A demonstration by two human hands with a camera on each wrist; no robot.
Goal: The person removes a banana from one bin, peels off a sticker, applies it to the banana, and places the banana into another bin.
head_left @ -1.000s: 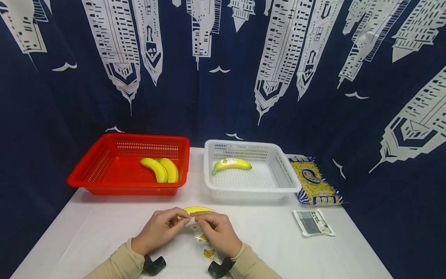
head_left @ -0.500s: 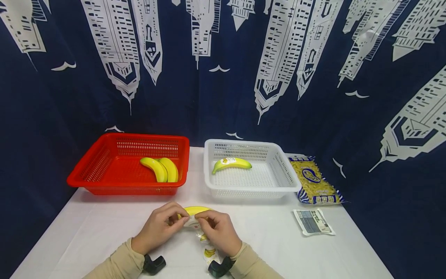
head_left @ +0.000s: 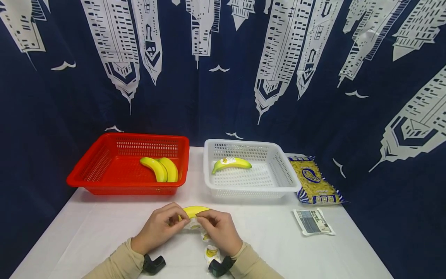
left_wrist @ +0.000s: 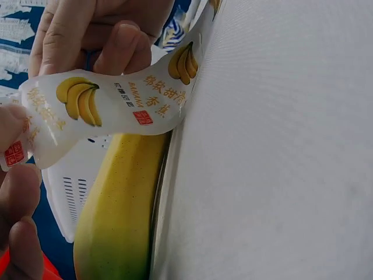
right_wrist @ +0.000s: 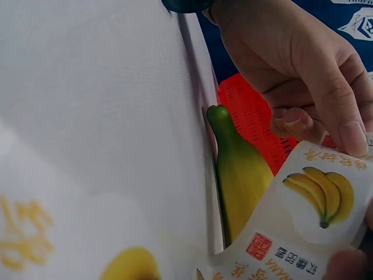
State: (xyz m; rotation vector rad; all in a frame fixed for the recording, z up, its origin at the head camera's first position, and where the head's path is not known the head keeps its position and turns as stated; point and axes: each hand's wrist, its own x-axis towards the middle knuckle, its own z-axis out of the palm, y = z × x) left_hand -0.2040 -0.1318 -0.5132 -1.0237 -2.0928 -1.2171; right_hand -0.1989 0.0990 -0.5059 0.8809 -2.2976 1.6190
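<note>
My left hand (head_left: pixel 163 225) and right hand (head_left: pixel 221 231) are close together at the front middle of the table. Each pinches a strip of banana stickers (head_left: pixel 193 224) between thumb and fingers. In the left wrist view the strip (left_wrist: pixel 131 102) stretches between both hands, with printed bananas and a red square mark on it. The strip's lower part (head_left: pixel 211 252) hangs down beside my right wrist. Just behind the hands a yellow banana (head_left: pixel 196 211) lies on the table; its green-tipped end (right_wrist: pixel 236 169) shows in the right wrist view.
A red basket (head_left: pixel 129 190) with two bananas (head_left: pixel 161 169) stands at the back left. Right of it is a white basket (head_left: pixel 249 190) holding one stickered banana (head_left: pixel 234 163). A yellow pasta-like bag (head_left: pixel 315 180) and a small white packet (head_left: pixel 313 222) lie at the right.
The strip between my hands has turned so its printed banana shows more. My right fingertips have shifted slightly right, away from the left ones. The baskets stay put.
</note>
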